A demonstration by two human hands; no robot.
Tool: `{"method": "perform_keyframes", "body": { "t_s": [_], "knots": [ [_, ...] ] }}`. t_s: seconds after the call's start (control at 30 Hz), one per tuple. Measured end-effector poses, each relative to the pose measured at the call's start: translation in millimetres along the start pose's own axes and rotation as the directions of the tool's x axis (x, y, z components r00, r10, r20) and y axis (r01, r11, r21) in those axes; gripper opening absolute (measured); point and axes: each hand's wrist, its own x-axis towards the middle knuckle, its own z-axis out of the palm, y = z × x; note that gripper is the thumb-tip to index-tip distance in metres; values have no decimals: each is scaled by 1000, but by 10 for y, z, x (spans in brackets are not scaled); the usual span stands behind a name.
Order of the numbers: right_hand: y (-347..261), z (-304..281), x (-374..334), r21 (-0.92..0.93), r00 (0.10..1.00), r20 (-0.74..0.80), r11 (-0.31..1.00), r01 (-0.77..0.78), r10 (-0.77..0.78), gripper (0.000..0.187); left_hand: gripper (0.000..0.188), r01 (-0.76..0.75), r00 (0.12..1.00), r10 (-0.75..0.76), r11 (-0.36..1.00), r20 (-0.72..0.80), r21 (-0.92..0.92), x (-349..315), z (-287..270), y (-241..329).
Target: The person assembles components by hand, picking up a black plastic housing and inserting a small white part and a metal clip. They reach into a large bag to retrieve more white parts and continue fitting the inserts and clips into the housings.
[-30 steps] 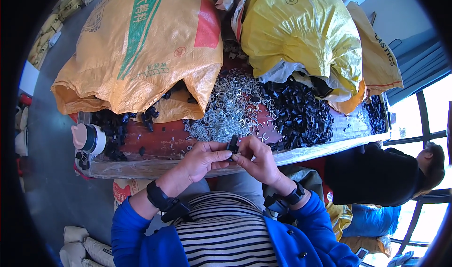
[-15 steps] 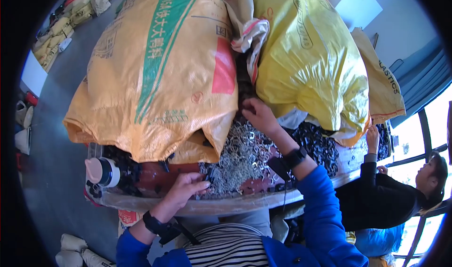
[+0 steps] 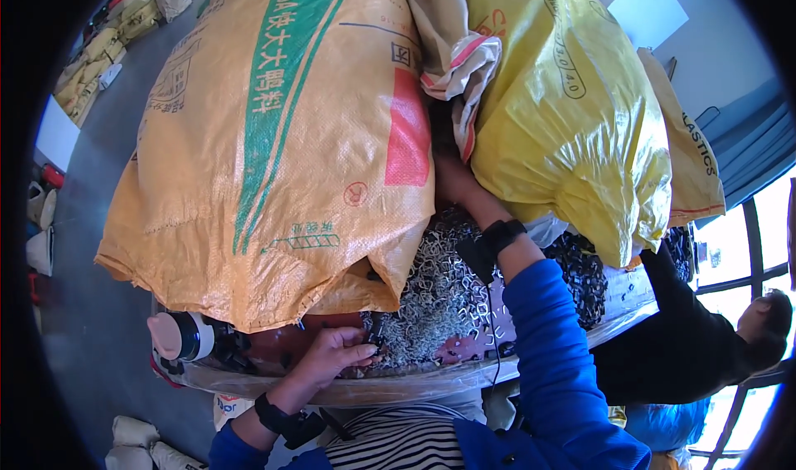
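My left hand [image 3: 338, 355] is closed at the front of the table, thumb and fingers pinching a small black plastic piece [image 3: 376, 329]. Beside it lies a heap of small silvery metal rings or buckles [image 3: 427, 300]. My right hand [image 3: 453, 178] reaches into the dark gap between a big orange woven sack [image 3: 332, 138] and a yellow sack [image 3: 572, 130]. Shadow and the orange sack hide its fingers, so what they touch does not show. Dark wristbands sit on both wrists.
A bottle with a pink lid [image 3: 170, 336] stands at the table's left end. Black pieces [image 3: 578, 271] are heaped right of the metal ones. Clear film wraps the table edge [image 3: 398, 391]. A co-worker in black [image 3: 672, 350] is at the right. More sacks [image 3: 133, 441] lie on the floor.
My right hand has gone deeper between the sacks, its fingers passing out of sight. My left hand still pinches the black piece. The view has shifted a little, and the co-worker has leaned inward.
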Motion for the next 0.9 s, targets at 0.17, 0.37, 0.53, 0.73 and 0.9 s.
{"method": "perform_keyframes", "body": {
  "t_s": [0.17,0.37,0.53,0.73,0.9],
  "knots": [
    [136,-194,-556,-315,980,197,946,83,-20,33,22,-67,998,66,997,-19,-36,6,-18,-74],
    [420,-1124,-1072,63,965,218,985,-162,145,46,24,-77,997,77,995,4,-57,-1,4,-81],
    [360,-1019,-966,56,957,171,967,-248,235,57,21,-55,998,53,997,-32,-56,-24,-17,-78],
    [593,-1246,-858,957,988,-58,289,14,146,55,21,-47,998,45,997,-38,-68,4,38,-49],
    [556,-1848,-768,-172,748,-308,739,-651,588,43,21,-18,999,13,996,-47,-92,-5,35,-12]
  ]
}}
